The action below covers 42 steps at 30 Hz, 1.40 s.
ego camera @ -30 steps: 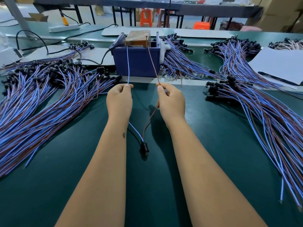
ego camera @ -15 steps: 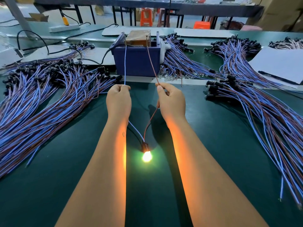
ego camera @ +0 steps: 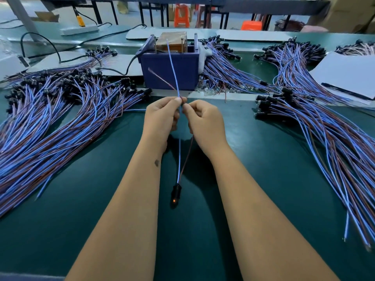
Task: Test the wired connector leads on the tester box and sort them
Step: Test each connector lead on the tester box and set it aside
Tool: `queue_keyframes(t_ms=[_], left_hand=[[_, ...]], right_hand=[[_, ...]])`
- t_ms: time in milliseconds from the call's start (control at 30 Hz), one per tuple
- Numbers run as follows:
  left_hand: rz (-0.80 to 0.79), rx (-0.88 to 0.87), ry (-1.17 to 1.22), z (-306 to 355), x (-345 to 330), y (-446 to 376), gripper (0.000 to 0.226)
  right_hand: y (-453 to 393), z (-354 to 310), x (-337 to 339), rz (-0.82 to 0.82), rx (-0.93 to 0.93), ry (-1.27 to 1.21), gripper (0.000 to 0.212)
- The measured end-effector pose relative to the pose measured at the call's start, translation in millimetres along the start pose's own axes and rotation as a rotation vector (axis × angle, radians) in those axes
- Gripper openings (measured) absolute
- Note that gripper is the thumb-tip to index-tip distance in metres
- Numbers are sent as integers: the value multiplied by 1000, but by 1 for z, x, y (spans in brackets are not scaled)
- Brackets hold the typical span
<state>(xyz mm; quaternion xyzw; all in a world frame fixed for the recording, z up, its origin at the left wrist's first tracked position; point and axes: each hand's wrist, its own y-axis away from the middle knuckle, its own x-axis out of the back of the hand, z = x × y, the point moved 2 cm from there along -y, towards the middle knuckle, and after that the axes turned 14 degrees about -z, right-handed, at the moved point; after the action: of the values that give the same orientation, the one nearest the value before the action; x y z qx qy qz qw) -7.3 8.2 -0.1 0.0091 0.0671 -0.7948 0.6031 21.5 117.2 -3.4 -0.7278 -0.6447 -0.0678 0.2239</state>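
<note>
hanging from both hands, lead [ego camera: 179,159] upright, connector end [ego camera: 175,191] down

This is a factory assembly workshop. A long green bench [ego camera: 263,179] is covered with big heaps of identical blue-and-brown leads [ego camera: 50,128] with black connectors, one heap on each side and more behind. A blue tester box [ego camera: 170,72] with a power cable [ego camera: 125,67] stands at the middle. More worktables [ego camera: 263,5], orange plastic stools [ego camera: 181,15], a power strip [ego camera: 79,30] and cardboard boxes [ego camera: 345,9] fill the background.
</note>
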Motion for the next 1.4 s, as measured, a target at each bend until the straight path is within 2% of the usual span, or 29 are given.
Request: queue_keyframes(t_ms=[100,233,367,433,500,567,600,667,733,800,867,900,1000,1100,1167,1267,1400], left_hand=[[-55,-1,37,1,-4,2,23],[11,8,130,3,0,4,24],[116,-16,336,7,10,3,23],[138,-13,493,9,15,4,19],[104,-10,689,11,15,5,19],[63,-11,776,11,13,7,24],[48,-3,747,11,10,7,25],[27,15,534,9,3,6,24],[20,3,250,6,-6,6,21],[8,-41,-3,0,-12,8,16],[-55,-69,-232,-6,-18,9,14],[-98,-71,-323,-8,-21,10,16],[-200,-86,-508,-7,-37,15,19],[-246,-186,-676,-4,-57,26,20],[-334,-260,-780,-2,-70,33,16],[-507,-381,-861,0,-91,43,14],[-682,-403,-870,-3,-118,58,28]], right_hand=[[2,-2,-2,-45,-8,0,24],[5,-7,1,-113,-38,-197,35],[10,-8,6,-329,-81,-138,21],[10,-7,6,-372,-102,-89,16],[8,-6,5,-310,-108,-76,14],[6,-5,8,-139,-82,-4,16],[6,-4,11,-32,-71,69,18],[8,-6,19,181,-34,150,16],[10,-9,27,350,16,53,11],[10,-12,33,433,42,-165,17],[8,-13,38,472,53,-344,25],[8,-12,40,483,45,-357,26],[4,-8,44,515,10,-200,26],[1,-2,52,526,-44,-142,30],[1,3,65,531,-86,-83,32],[2,13,93,468,-163,45,35],[12,21,138,360,-213,209,40]])
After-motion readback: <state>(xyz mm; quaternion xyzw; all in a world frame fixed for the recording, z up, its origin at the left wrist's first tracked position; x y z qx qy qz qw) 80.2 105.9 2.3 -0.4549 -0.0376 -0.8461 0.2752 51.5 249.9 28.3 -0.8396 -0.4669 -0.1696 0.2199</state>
